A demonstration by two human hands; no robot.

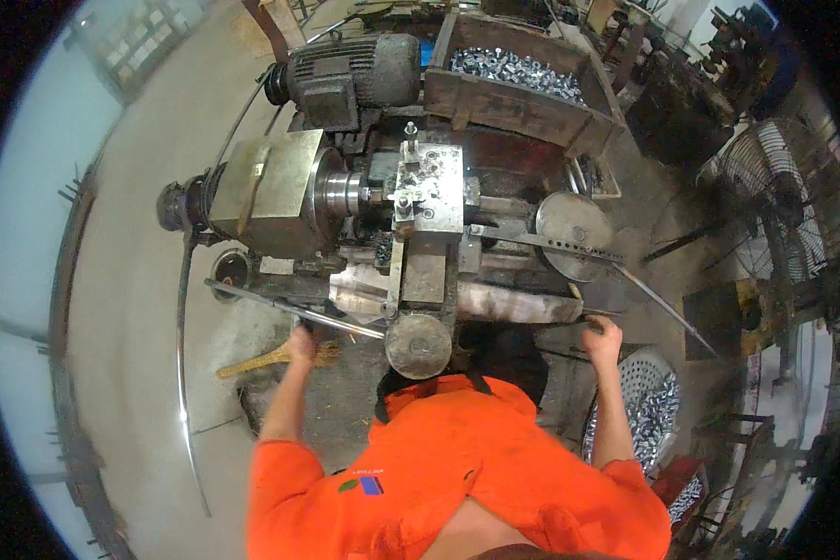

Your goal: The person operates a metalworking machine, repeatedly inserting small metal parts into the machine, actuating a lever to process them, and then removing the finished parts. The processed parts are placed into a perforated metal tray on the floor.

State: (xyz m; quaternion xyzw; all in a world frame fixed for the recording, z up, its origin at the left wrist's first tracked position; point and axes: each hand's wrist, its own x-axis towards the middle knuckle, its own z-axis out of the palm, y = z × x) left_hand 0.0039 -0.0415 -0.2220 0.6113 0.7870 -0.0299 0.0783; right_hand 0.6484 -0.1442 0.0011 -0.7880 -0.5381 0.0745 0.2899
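A small metal-turning lathe stands in front of me, with a grey headstock cover (pixel 269 187), a shiny round chuck (pixel 343 193) and a steel tool block (pixel 430 187). My left hand (pixel 301 345) is low on the near left side, its fingers closed by a dark part under the long steel lever (pixel 294 309); what it grips is hidden. At the near right end of the bed, my right hand (pixel 604 340) has curled fingers beside a thin dark rod (pixel 599 314). Whether it holds that rod is unclear. A round metal disc (pixel 418 345) sits between my arms.
Behind the lathe are an electric motor (pixel 369 73) and a wooden box (pixel 523 105) of small metal parts. A perforated basket (pixel 616 387) of similar parts stands by my right forearm. A large handwheel (pixel 575 235), a fan (pixel 770 201) and a straw brush (pixel 261 360) are around.
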